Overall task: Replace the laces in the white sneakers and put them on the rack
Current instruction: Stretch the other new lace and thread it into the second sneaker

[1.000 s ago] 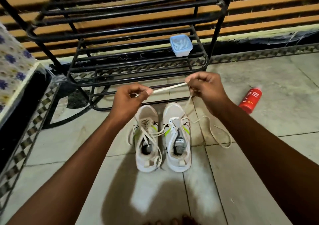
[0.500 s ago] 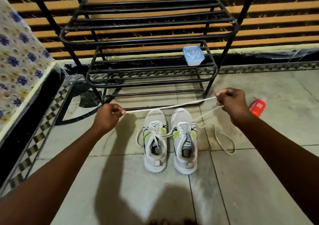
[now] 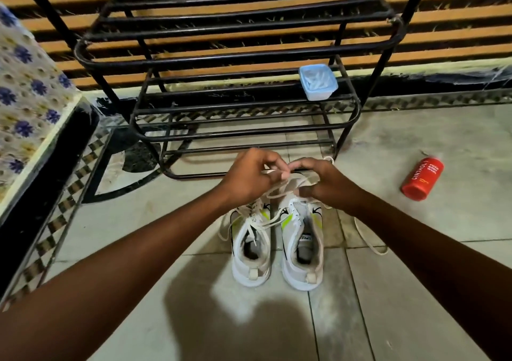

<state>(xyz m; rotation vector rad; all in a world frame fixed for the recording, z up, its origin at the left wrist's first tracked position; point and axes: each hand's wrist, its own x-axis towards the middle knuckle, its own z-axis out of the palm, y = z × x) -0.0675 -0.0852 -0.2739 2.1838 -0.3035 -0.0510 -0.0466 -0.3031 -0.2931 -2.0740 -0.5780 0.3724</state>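
On grey floor tiles before a black rack point(image 3: 243, 56), both hands — left hand point(image 3: 249, 177) and right hand point(image 3: 321, 180), spread wide a moment ago — now meet, pinching a loose white lace point(image 3: 282, 189) above the sneakers point(image 3: 277, 244), apparently gathering it up — relacing unfinished.

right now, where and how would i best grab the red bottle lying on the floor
Grip the red bottle around the middle of its body, coming from above with fingers across its width. It lies on its side on the tiled floor, apart from everything else, cap end pointing away toward the wall, so the round barrel is open on both sides.
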